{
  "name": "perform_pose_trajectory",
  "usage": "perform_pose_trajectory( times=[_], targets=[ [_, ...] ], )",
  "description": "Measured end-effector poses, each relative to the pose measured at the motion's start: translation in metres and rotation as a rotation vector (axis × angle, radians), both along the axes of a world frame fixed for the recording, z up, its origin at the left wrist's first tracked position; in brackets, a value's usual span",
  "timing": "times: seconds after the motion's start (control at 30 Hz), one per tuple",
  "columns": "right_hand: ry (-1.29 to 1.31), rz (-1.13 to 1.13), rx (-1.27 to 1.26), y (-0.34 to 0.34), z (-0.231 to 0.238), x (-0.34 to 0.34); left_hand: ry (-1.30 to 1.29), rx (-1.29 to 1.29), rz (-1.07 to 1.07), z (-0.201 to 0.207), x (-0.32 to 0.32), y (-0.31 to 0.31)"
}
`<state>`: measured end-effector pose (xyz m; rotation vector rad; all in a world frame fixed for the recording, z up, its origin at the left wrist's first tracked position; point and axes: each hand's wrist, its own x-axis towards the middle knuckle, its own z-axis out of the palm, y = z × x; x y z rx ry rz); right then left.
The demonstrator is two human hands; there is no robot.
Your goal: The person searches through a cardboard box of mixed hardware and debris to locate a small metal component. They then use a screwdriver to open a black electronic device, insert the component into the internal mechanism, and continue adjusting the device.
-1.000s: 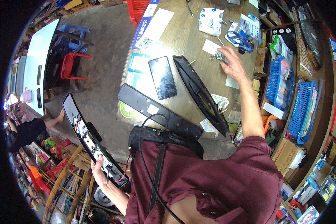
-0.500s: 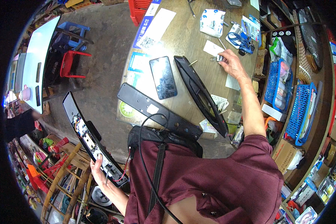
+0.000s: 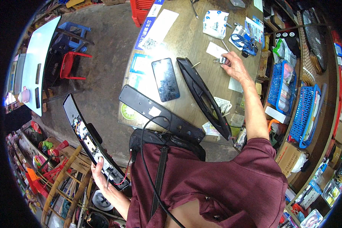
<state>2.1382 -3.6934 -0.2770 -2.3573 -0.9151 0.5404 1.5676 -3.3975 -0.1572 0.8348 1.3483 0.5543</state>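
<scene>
My left hand point(image 3: 100, 175) grips the lower part of a long black electronic lock housing point(image 3: 88, 142), its thumb on a round white part. The housing's inner side shows, with wires and a circuit near its middle. A thin metal rod, too small to name, shows by that hand. Over the table, my right hand point(image 3: 235, 67) is closed around a small silvery metal piece point(image 3: 223, 60), with what looks like a coil spring beside it. Nearest to it lie a white paper slip point(image 3: 215, 49) and a long black handled cover point(image 3: 203, 97). A flat black plate point(image 3: 159, 112) rests at the table's near edge.
A smartphone point(image 3: 165, 79) lies mid-table. Farther back are a white packet point(image 3: 215, 23) and a blue-strapped item point(image 3: 242, 41). Blue baskets point(image 3: 304, 114) line the shelves at right. A bamboo ladder-like frame point(image 3: 66, 182) stands at lower left, a red chair point(image 3: 73, 65) beyond.
My right hand has shifted very slightly to the left with the metal piece. My left hand and the housing stay almost in place. At far left, another person's hand has gone out of view.
</scene>
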Motion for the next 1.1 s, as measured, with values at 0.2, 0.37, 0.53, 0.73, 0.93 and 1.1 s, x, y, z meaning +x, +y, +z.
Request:
perform_pose_trajectory(
  times=[0.2,0.37,0.53,0.73,0.93,1.1],
  targets=[
    [-0.009,-0.014,-0.035,0.003,0.005,-0.004,-0.011,-0.004,-0.019,-0.005,-0.008,0.003],
    [-0.061,-0.012,-0.035,0.005,0.003,-0.004,-0.002,0.002,-0.014,-0.006,-0.01,0.003],
    [-0.14,-0.036,0.065,-0.006,-0.008,-0.004,0.037,0.013,-0.026,0.0,-0.004,0.003],
    [0.177,-0.51,0.387,-0.025,-0.013,-0.001,0.018,0.044,-0.107,0.013,0.008,0.002],
    [0.685,-0.519,0.911,-0.03,-0.029,0.0,-0.2,-0.015,-0.092,0.027,0.032,0.01],
    [1.013,-0.411,1.158,-0.026,-0.023,-0.031,-0.079,0.028,-0.184,0.031,0.044,0.01]
  ],
)
